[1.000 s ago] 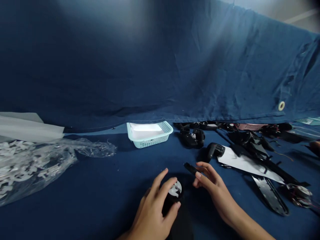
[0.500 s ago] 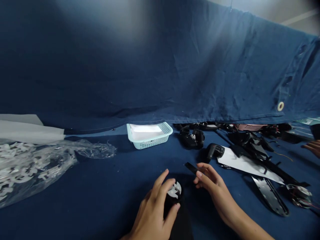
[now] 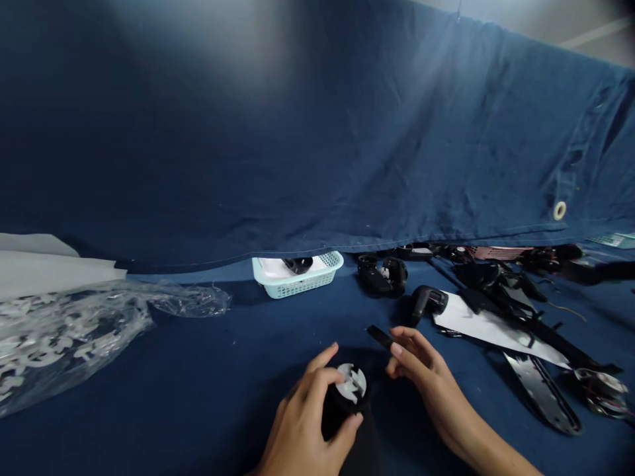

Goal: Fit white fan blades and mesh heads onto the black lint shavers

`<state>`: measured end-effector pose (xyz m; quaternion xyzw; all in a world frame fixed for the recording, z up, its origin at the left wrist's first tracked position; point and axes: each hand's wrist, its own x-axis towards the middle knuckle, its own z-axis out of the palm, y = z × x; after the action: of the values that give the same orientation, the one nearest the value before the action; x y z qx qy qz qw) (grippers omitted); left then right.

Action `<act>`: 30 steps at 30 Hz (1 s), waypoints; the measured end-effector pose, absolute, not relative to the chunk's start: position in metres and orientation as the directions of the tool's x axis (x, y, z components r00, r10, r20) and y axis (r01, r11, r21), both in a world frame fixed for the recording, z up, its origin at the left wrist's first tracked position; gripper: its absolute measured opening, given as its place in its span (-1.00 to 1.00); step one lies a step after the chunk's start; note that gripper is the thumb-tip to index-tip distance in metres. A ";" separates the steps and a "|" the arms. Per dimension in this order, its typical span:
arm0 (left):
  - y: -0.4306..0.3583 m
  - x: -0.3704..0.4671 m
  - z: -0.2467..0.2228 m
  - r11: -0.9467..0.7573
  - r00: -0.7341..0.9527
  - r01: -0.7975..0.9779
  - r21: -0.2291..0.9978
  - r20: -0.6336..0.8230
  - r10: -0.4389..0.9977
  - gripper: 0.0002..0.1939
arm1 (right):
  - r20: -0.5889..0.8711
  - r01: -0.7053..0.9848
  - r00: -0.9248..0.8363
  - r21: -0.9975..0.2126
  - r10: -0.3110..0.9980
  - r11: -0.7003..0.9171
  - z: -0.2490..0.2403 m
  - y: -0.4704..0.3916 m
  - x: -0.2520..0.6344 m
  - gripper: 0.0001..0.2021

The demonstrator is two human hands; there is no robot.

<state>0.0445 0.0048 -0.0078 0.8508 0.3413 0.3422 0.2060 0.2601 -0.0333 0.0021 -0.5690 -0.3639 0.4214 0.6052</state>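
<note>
Cylinder (image 3: 329, 415), black, toward the near edge of the worktop (image 3: 198, 377), its upper end bearing a white slotted disc (image 3: 352, 385). Left hand (image 3: 308, 420): curled about the cylinder, one fingertip at the disc, thumb against the rim. Right hand (image 3: 421, 367): pinching a small black strip (image 3: 380, 336) between thumb and fingers, near the cylinder but apart from it. Toward the worktop's far edge: a turquoise basket (image 3: 300, 287) containing a black part (image 3: 299, 265). Toward the right edge: a white sheet (image 3: 473, 319) among dark components (image 3: 546, 396). Toward the left edge: a clear bag (image 3: 193, 301) of white pieces (image 3: 49, 354).
</note>
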 end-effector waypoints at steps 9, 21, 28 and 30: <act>0.006 0.044 -0.007 -0.695 0.624 0.476 0.539 0.350 0.699 -0.48 | -0.032 -0.067 0.400 -0.998 0.916 -0.005 0.002 -0.033 0.264 -0.63; 0.010 0.046 -0.013 -0.543 0.563 0.419 0.728 0.260 0.784 -0.25 | 0.047 0.437 -0.142 -0.893 0.989 0.105 0.039 -0.054 0.306 -0.53; 0.009 0.047 -0.014 -0.455 0.560 0.370 0.810 0.196 0.805 -0.27 | 0.073 0.280 -0.184 -0.952 0.980 0.123 0.034 -0.052 0.289 -0.49; 0.008 0.047 -0.012 -0.438 0.551 0.364 0.822 0.189 0.813 -0.25 | 0.092 0.236 -0.150 -0.964 0.984 0.126 0.029 -0.049 0.281 -0.52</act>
<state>0.0475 0.0080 -0.0123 0.7947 0.3702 0.2959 0.3792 0.2813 -0.0494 0.0294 -0.4935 -0.6180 0.4396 0.4257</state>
